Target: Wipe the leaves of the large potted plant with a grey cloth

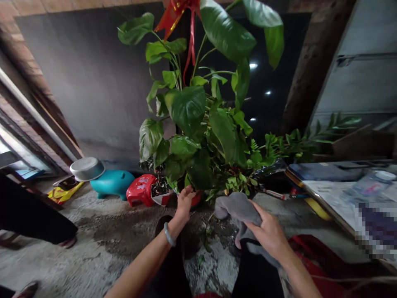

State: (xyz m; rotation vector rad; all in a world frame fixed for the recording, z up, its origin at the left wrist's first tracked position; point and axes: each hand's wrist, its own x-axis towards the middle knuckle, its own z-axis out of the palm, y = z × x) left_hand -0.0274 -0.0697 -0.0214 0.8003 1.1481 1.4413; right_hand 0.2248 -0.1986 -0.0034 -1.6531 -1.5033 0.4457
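A tall potted plant with broad glossy green leaves stands in front of me. My left hand, wearing a pale bangle, reaches toward its lower leaves beside a red pot. The fingers are loosely bent and apart, and I make out nothing in them; whether they touch a leaf I cannot tell. In my right hand is a bunched grey cloth, gripped between thumb and fingers. The cloth hangs low to the right of the plant, above the floor.
A red stool, a teal animal-shaped seat and a metal basin line the wall at left. A cluttered table stands at right, above a red object. Another person's dark-clothed leg is at far left. The floor has wet patches.
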